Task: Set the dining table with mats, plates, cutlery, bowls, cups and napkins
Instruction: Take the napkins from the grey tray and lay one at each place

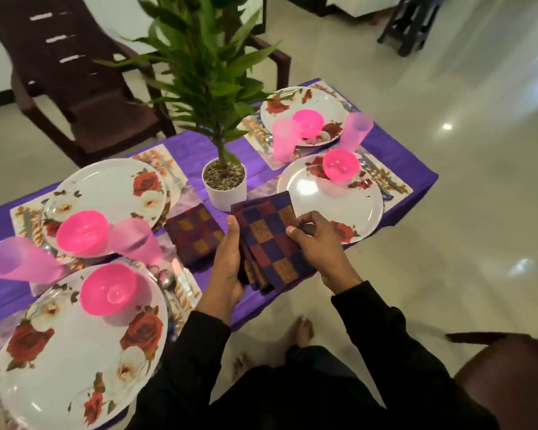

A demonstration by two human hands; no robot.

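My left hand (227, 262) grips a stack of folded checked napkins (271, 243) from the left side, above the table's near edge. My right hand (316, 240) pinches the top napkin at its right edge. One more folded checked napkin (194, 234) lies on the purple tablecloth (196, 150) beside the stack. Rose-patterned white plates stand on mats: near left (75, 361), far left (112, 187), near right (333, 200), far right (305, 110). Each carries a pink bowl, such as the bowl (107, 288) and the bowl (339, 164). Pink cups (135, 240) (354, 130) stand between plates.
A white pot with a tall green plant (224, 181) stands mid-table, just beyond the napkins. Cutlery (168, 280) lies on the mats by the plates. A dark brown chair (75, 72) stands behind the table, another chair's edge (510, 361) at lower right. Shiny tiled floor lies to the right.
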